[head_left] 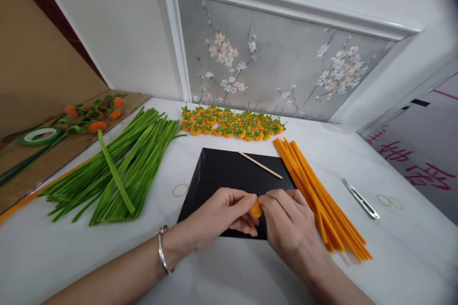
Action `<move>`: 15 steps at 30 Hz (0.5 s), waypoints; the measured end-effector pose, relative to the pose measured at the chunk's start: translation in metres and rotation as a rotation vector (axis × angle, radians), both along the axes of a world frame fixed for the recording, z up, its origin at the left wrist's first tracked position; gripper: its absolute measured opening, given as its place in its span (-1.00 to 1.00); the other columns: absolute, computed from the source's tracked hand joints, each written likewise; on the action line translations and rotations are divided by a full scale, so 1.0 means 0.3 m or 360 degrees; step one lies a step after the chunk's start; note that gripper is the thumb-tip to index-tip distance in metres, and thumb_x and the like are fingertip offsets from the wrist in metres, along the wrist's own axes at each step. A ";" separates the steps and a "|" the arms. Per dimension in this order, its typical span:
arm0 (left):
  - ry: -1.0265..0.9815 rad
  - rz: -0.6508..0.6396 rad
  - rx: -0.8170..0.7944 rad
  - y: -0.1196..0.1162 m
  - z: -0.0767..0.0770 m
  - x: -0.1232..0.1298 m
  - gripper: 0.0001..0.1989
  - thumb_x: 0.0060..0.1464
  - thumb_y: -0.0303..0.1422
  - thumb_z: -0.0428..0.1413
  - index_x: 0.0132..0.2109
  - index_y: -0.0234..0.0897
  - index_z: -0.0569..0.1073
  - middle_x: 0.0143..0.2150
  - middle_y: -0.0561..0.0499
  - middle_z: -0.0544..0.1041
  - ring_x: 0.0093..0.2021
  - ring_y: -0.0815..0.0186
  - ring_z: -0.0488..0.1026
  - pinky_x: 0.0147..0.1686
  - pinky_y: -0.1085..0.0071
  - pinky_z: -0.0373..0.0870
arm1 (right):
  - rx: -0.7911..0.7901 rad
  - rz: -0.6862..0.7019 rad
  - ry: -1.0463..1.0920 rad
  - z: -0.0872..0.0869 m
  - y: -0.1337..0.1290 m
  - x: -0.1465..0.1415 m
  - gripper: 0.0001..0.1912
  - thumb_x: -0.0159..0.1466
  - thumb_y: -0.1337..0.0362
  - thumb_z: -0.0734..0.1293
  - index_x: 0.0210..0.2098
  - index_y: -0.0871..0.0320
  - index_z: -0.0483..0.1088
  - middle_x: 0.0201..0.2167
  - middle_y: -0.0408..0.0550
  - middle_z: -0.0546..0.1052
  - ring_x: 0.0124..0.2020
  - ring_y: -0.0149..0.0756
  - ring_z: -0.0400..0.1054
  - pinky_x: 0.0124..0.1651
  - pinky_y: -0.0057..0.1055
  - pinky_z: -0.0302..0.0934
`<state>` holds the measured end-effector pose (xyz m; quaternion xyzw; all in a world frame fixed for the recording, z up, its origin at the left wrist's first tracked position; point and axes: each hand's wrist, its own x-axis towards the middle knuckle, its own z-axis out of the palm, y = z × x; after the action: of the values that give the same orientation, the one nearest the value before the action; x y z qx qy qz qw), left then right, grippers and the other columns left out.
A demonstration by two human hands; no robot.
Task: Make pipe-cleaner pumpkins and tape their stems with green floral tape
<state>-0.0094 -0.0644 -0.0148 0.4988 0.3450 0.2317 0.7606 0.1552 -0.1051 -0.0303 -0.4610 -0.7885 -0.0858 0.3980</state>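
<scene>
Between my two hands, above the black mat (229,169), is a small orange fuzzy piece (256,208). My left hand (222,209) pinches it between thumb and fingers. My right hand (288,219) is closed at the piece's right side, its fingertips touching it; the fingers partly hide the contact. A thin wooden stick (260,165) lies on the mat beyond my hands. To the right of the mat rests a bundle of orange fuzzy stems (318,190), and a large pile of green fuzzy stems (121,167) spreads out at the left.
Many small orange pumpkin shapes with green tops (229,124) stand near the wall. Silver snips (360,198) and rubber bands (390,201) lie at right, another rubber band (180,190) left of the mat. Green tape (39,136) and orange pieces (96,127) sit on cardboard at far left.
</scene>
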 end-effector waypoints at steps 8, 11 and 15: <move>-0.0133 0.0088 0.0080 0.020 0.014 -0.023 -0.63 0.05 -0.14 0.17 -0.11 -0.34 0.45 -0.23 -0.05 0.53 -0.22 0.35 0.50 -0.15 0.41 0.43 | -0.1295 0.0226 0.1432 -0.022 0.022 0.024 -0.84 0.23 0.18 0.30 -0.36 0.15 0.34 -0.56 -0.20 0.35 -0.55 -0.41 0.20 -0.47 -0.46 0.10; -0.0058 0.0141 0.0274 0.036 0.012 -0.022 -0.71 0.04 -0.27 0.20 -0.11 -0.33 0.46 -0.23 -0.02 0.53 -0.25 0.37 0.48 -0.15 0.39 0.43 | -0.1630 0.0364 0.1653 -0.033 0.031 0.023 -0.76 0.18 0.12 0.36 -0.41 0.17 0.33 -0.61 -0.24 0.32 -0.56 -0.44 0.17 -0.45 -0.48 0.09; -0.0008 0.0072 0.0221 0.039 0.003 -0.021 -0.77 0.04 -0.31 0.19 -0.17 -0.35 0.50 -0.30 0.00 0.54 -0.32 0.38 0.48 -0.26 0.43 0.45 | -0.1526 0.0327 0.1274 -0.032 0.033 0.024 -0.80 0.23 0.15 0.30 -0.35 0.18 0.37 -0.48 -0.12 0.43 -0.45 -0.36 0.30 -0.36 -0.42 0.22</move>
<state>-0.0157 -0.0526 -0.0138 0.5418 0.3373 0.2734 0.7197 0.1625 -0.0953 -0.0398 -0.5063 -0.5696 0.4947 0.4176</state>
